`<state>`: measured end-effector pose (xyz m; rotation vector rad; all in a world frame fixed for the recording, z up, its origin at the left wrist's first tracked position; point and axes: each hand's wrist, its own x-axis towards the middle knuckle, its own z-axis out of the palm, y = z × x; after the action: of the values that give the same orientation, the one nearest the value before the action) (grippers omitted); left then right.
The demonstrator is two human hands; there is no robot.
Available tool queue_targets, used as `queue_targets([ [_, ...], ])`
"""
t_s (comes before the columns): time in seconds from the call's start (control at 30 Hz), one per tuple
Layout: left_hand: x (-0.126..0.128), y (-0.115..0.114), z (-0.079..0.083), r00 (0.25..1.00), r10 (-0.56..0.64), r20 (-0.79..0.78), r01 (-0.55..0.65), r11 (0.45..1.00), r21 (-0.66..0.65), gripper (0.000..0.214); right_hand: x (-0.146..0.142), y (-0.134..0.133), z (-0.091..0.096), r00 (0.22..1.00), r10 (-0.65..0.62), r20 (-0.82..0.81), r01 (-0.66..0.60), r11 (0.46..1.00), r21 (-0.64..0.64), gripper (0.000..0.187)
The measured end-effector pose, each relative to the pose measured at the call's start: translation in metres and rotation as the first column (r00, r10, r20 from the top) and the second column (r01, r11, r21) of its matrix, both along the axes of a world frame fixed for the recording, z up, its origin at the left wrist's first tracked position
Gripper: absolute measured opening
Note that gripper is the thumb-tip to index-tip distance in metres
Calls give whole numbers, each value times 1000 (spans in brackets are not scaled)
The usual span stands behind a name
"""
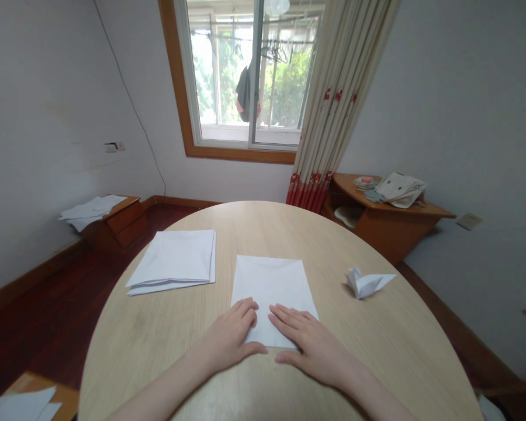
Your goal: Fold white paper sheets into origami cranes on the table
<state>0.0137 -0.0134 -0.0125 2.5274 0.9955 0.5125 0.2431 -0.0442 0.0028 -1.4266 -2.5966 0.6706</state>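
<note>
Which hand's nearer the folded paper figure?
Right. The right hand rests on the central white paper, left of the folded paper figure; the left hand is farther left, at that paper's left edge.

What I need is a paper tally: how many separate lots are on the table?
3: a stack at left, a sheet under the left hand and right hand, and a folded piece at right. Some sheets within the stack may be hidden.
</note>
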Motion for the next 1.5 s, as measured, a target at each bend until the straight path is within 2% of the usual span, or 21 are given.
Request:
queue_targets([
  [0.23,-3,0,1,1000,-13,3,13,1000,24,18,5,-1,-2,998,27,-58,-22,996,91,56],
  [0.4,-2,2,-1,999,-5,-40,6,999,37,16,14,-1,2,991,58,-118,-39,986,160,43],
  [0.57,-2,4,-7,999,9,-39,-4,994,110,13,24,1,5,987,104,-124,-82,981,177,49],
  [0.7,-2,6,-10,999,17,-49,-9,989,150,13,30,2,6,977,84,-193,-56,987,149,52],
  [0.9,-3,9,-10,996,55,-70,-46,991,126,8,37,4,12,931,-108,-349,97,994,-49,29],
  [1.03,-4,9,-9,991,86,-104,-75,992,106,8,38,8,10,884,-237,-403,205,971,-121,32],
  [1.33,-2,4,-6,988,91,-121,-83,994,77,13,38,16,-2,775,-430,-462,497,867,28,43],
  [1.5,0,1,-1,993,80,-92,-73,994,80,13,39,18,-9,776,-476,-413,573,805,150,44],
])
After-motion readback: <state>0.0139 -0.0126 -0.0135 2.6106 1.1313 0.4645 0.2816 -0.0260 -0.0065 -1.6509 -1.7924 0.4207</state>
